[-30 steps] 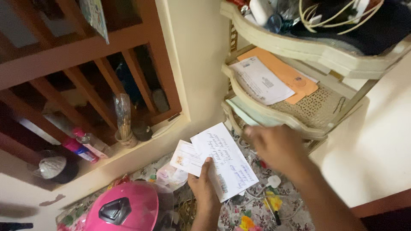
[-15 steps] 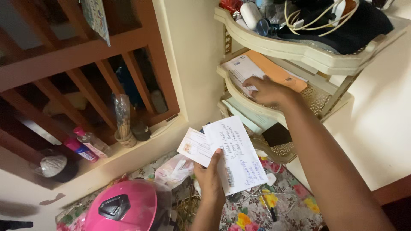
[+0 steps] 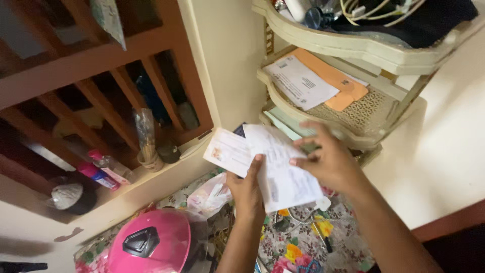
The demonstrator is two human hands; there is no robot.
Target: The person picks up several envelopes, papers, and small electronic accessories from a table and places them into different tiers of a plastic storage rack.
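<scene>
From the head view, I take the cream tiered rack (image 3: 353,50) as my landmark; half a second ago my right hand (image 3: 328,162) lay up on the rack's middle tray, on the papers there, and now it has dropped back below that tray and come against the mail I hold just in front of the rack's lowest shelf; that tells me the reach into the tray is over and I am back to handling the stack. The left hand (image 3: 247,189) is closed around the lower edge of the white envelope (image 3: 283,172), thumb pressed on its face, with a smaller card (image 3: 227,151) fanned out behind it on the side away from the rack; the right hand pinches the envelope's rack-side edge, fingers curled over it. The white letter (image 3: 300,81) and the orange envelope (image 3: 336,83) lie on the middle tray, untouched now.

Whether the right hand brought a sheet down I cannot tell; motion blur smears the envelope and fingers. The rack's top tray is cut off by the frame, its cables and clutter hard to sort. Well away from the rack, a pink helmet (image 3: 151,242) sits on the flowered counter (image 3: 298,250), partly cropped.
</scene>
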